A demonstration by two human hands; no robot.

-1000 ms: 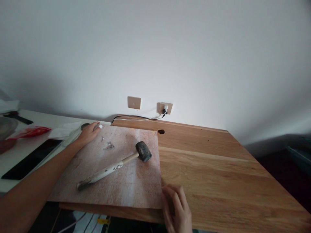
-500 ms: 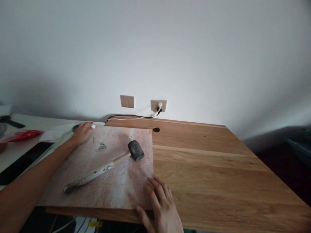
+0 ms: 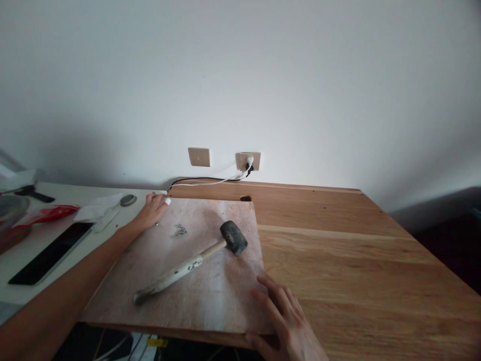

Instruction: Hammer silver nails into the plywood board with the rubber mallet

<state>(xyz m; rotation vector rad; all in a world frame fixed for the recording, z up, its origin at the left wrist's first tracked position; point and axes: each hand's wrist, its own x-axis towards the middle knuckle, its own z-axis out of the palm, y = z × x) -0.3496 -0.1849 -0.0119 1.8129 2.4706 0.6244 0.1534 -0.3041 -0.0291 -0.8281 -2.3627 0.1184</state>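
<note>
A thin reddish plywood board lies on the left end of a wooden desk. On the board rest a black rubber mallet with a paint-stained wooden handle and a small pile of nails. My left hand lies on the board's far left corner, fingers curled over the edge, one fingertip wrapped in white. My right hand rests flat on the board's near right corner, fingers spread, thumb at the front edge.
A white table to the left carries a dark tablet, white tissue, a red packet and a small round grey object. Wall sockets with plugged cables sit behind the desk. A cable hole is by the board's far edge.
The board has slid right and back on the desk, now partly covering the cable hole. My right hand moved from the board's right edge to lie flat on its near right corner.
</note>
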